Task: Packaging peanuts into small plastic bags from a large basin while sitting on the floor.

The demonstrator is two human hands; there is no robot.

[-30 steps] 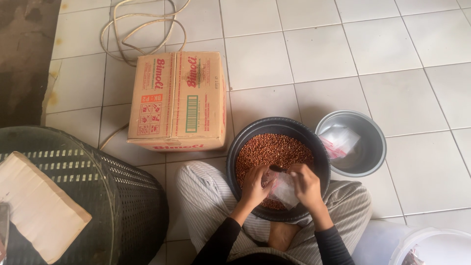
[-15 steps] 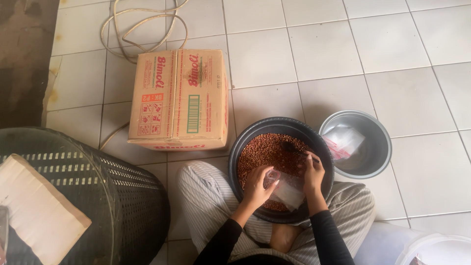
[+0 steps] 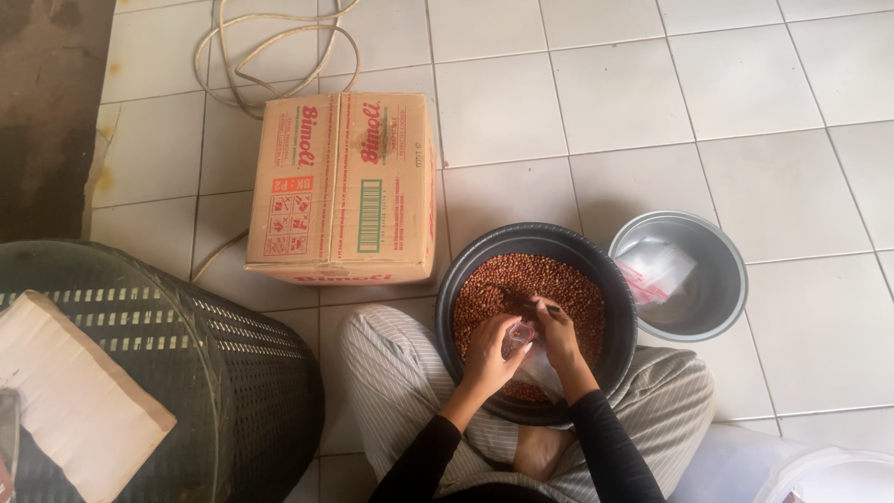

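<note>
I sit cross-legged on the tiled floor with a dark round basin (image 3: 466,270) full of reddish-brown peanuts (image 3: 540,279) between my knees. My left hand (image 3: 492,349) and my right hand (image 3: 556,333) meet over the near side of the basin, both gripping a small clear plastic bag (image 3: 533,365) that hangs between them. The right hand's fingers rest on the peanuts by the bag's mouth. What is inside the bag is hard to make out.
A grey metal bowl (image 3: 722,303) holding clear plastic bags (image 3: 656,270) stands right of the basin. A cardboard box (image 3: 345,186) lies to the far left of it, a coiled cord (image 3: 270,47) beyond. A dark mesh basket (image 3: 214,363) with a board (image 3: 74,391) on it sits at left.
Both hands have drawn closer together over the bag. The right hand moved left from the basin's right side to the bag's mouth.
</note>
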